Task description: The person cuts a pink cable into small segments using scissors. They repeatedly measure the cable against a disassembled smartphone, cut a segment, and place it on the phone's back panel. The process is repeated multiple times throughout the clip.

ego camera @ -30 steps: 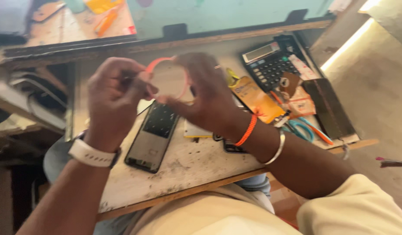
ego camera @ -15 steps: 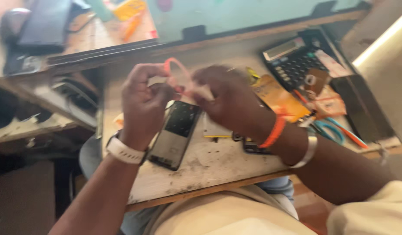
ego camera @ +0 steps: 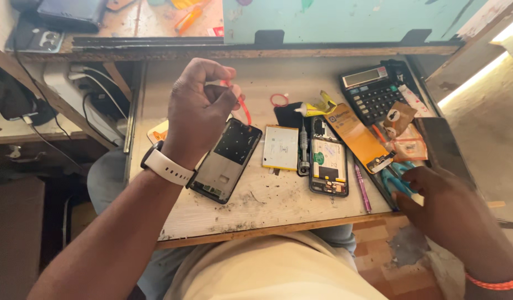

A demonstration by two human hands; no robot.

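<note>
Hands have parted since earlier frame. Left hand (ego camera: 198, 114) alone pinches thin red rubber band (ego camera: 242, 108) above black opened phone frame (ego camera: 226, 160); right hand (ego camera: 442, 203) reaches, fingers loosely curled, to teal-handled scissors (ego camera: 395, 178) at worn wooden bench (ego camera: 256, 208) edge.

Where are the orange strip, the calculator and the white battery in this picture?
orange strip (ego camera: 246, 111), head view, on the part hanging below the left hand (ego camera: 198, 111).
calculator (ego camera: 377, 94), head view, on its keypad.
white battery (ego camera: 280, 148), head view, on the middle of its flat face.

Scuffed wooden workbench (ego camera: 278, 208), tiled floor (ego camera: 378, 244)
</note>
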